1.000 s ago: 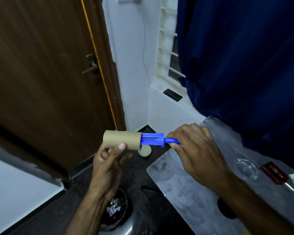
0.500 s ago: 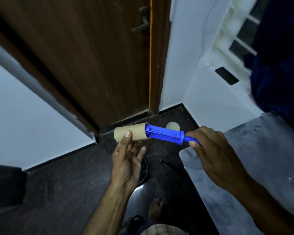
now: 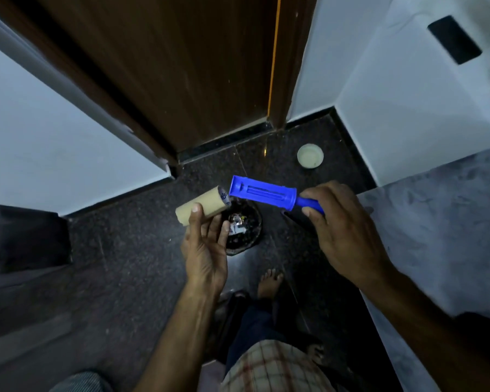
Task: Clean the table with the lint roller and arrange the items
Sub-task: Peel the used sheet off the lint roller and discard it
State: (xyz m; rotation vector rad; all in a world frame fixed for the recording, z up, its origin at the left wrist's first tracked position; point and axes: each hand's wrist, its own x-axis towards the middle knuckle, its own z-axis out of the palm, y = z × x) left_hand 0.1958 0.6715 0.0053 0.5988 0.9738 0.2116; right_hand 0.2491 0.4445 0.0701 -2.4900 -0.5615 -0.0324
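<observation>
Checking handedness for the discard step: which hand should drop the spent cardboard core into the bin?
Left. The left hand already holds the cardboard core almost directly above the bin; the right hand grips the blue handle.

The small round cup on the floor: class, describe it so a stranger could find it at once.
Start at the brown wooden door and follow its frame down to the dark speckled floor. Just right of the frame's foot, near the white wall's corner, sits the small round cup. It is pale and shallow, unlike the dark bin of scraps beneath the hands.
</observation>
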